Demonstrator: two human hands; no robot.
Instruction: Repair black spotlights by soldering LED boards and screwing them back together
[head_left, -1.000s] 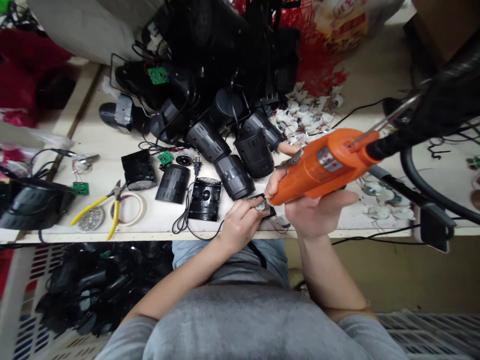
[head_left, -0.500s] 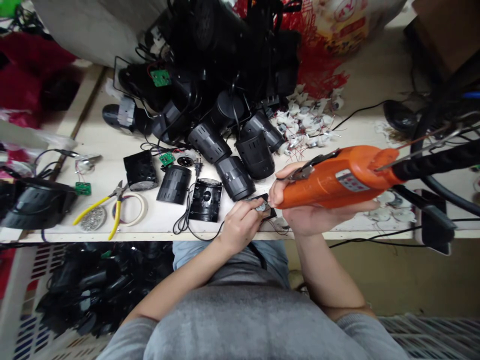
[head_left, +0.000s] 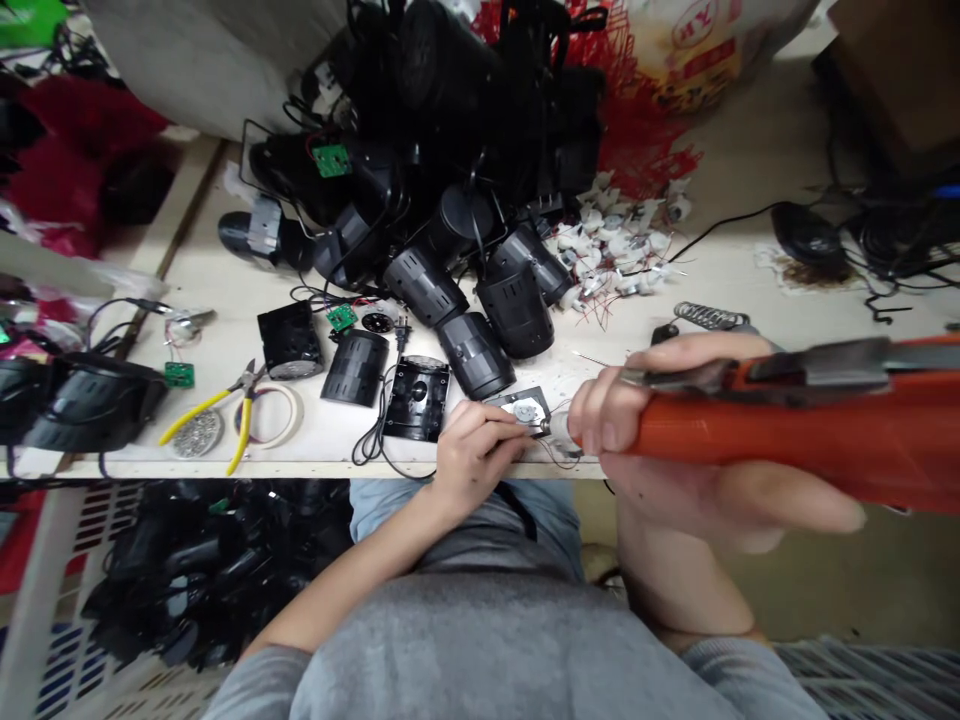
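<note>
Screwdriver (head_left: 787, 430) in the right hand (head_left: 660, 490) runs out of frame, blurred.

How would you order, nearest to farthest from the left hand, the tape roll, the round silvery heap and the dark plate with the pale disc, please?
From the left hand:
1. Dark plate, at its right.
2. Tape roll, off to the left.
3. Silvery heap, farther left.
</note>
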